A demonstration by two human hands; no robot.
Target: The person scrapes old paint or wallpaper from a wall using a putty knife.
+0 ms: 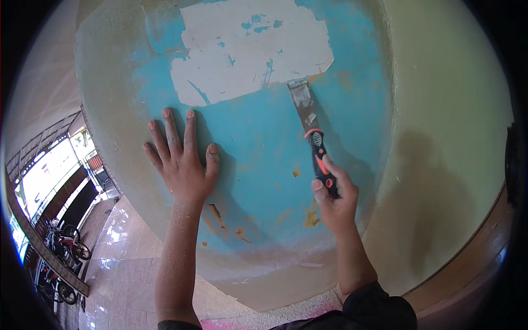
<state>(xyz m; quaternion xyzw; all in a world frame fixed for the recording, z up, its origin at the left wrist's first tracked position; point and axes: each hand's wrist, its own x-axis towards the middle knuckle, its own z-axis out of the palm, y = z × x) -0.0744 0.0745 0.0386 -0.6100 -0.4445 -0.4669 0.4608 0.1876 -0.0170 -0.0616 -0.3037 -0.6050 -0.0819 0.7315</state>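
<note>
My right hand [339,201] grips the black and red handle of a paint scraper [315,137]. The scraper's flat metal blade, smeared with pale residue, points up and touches the lower edge of a ragged white paint patch [253,49]. That patch lies on a turquoise painted wall [258,148], with turquoise showing through several gouges in it. Flat against the turquoise surface below the patch's left end rests my left hand [186,165], its fingers spread and dusty. Brown chipped spots mark the wall between and below my hands.
On the right, a pale green wall [445,82] carries a shadow. Brown wood trim [467,258] runs along the lower right. A tiled floor [124,258] stretches away at left, with motorcycles [65,245] beyond it. Whitish debris [308,313] lies along the wall's foot.
</note>
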